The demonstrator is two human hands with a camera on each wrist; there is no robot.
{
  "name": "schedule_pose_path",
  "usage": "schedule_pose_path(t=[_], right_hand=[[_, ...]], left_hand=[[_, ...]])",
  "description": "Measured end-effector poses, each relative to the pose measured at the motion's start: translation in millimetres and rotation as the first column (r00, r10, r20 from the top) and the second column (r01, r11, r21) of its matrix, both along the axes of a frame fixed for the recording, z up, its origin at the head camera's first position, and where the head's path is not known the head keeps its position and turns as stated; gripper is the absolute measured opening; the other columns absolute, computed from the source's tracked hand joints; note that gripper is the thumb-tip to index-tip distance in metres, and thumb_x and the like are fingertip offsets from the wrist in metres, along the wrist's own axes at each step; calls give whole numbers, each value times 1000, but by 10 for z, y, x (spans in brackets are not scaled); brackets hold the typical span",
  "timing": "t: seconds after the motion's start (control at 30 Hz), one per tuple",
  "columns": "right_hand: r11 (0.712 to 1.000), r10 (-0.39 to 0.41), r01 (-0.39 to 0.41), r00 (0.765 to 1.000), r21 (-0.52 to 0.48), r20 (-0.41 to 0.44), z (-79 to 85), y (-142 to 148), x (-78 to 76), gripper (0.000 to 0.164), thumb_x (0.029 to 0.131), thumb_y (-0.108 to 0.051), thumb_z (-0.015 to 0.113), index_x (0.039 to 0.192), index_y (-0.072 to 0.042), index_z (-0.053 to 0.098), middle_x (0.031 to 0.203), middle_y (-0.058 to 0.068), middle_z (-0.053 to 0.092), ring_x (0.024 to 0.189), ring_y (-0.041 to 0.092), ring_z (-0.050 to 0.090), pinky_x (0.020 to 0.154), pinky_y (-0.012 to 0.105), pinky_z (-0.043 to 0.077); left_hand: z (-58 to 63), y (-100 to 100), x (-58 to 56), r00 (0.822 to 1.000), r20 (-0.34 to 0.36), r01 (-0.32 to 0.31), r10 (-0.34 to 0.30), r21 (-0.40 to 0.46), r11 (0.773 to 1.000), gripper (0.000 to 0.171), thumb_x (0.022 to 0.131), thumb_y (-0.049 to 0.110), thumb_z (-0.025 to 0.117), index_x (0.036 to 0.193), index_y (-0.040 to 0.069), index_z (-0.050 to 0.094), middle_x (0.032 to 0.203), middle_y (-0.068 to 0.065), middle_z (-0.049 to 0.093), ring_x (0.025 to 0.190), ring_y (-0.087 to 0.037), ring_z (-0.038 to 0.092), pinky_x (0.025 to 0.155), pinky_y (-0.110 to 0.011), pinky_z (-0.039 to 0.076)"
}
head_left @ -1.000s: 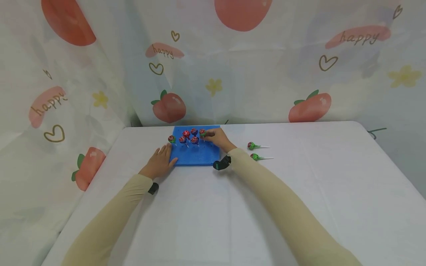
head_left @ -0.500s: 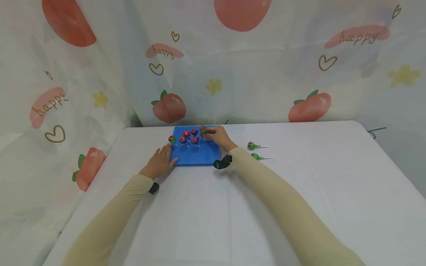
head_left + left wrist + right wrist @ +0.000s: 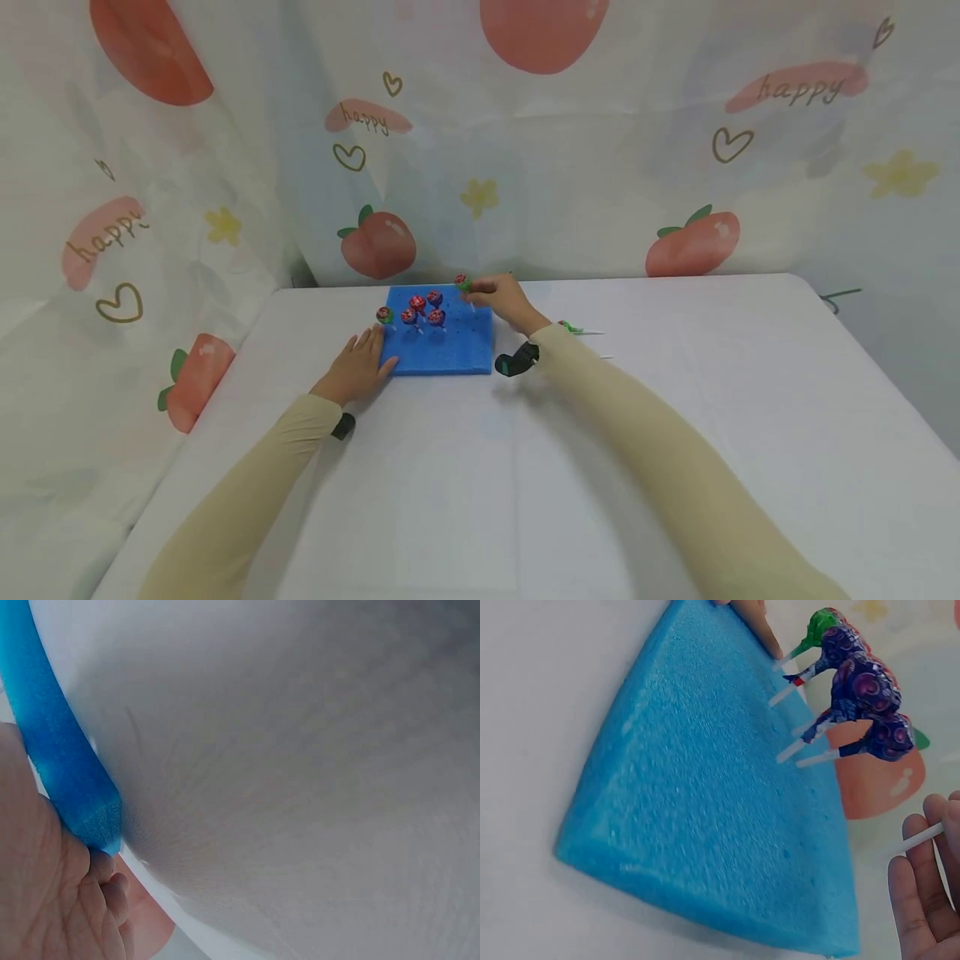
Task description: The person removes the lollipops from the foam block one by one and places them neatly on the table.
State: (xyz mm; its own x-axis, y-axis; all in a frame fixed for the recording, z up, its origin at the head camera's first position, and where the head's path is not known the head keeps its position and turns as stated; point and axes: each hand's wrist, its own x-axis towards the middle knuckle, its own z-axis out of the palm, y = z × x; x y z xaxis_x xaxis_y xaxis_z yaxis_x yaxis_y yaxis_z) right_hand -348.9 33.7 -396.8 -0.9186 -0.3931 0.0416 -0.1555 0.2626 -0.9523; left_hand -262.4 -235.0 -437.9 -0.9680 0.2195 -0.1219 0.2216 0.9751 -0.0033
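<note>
In the head view, a blue foam board (image 3: 442,354) lies near the table's back edge. Several wrapped lollipops stand stuck in it, among them a green one (image 3: 385,315) at the left and a purple one (image 3: 437,317) in the middle. My left hand (image 3: 356,367) rests along the board's left edge, fingers straight; in the left wrist view its palm (image 3: 45,900) touches the foam side. Over the back right corner, my right hand (image 3: 506,300) pinches a green-wrapped lollipop (image 3: 462,283). Its white stick (image 3: 922,838) shows in the right wrist view, the lower end clear of the foam.
Right of the board, a green lollipop (image 3: 570,327) lies on the white table (image 3: 465,483), partly behind my right forearm. Another's stick (image 3: 607,357) pokes out below it, its head hidden by the sleeve. A printed cloth (image 3: 585,192) hangs behind the table.
My right hand has moved up and to the right with the green lollipop, away from the others in the board. The left hand stays in place.
</note>
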Motion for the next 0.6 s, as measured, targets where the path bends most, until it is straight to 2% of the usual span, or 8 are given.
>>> schedule_pose_path(t=[0.43,0.6], right_hand=[[995,4,-4,1000,100,-1,106,329,3,35,92,-13,60,124,2,59,123,21,61,112,33,60,102,43,45],[994,-10,9,1000,105,7,149,453,22,33,92,-12,60,123,0,61,120,21,63,111,34,60,101,47,45]], left_hand=[[3,0,5,1000,3,10,-10,0,1000,70,101,37,36,145,-12,14,154,-26,17,143,-39,18,117,-52,15],[34,-5,20,1000,1,31,-31,35,999,69,101,38,33,145,-12,14,153,-27,17,143,-40,19,118,-52,15]])
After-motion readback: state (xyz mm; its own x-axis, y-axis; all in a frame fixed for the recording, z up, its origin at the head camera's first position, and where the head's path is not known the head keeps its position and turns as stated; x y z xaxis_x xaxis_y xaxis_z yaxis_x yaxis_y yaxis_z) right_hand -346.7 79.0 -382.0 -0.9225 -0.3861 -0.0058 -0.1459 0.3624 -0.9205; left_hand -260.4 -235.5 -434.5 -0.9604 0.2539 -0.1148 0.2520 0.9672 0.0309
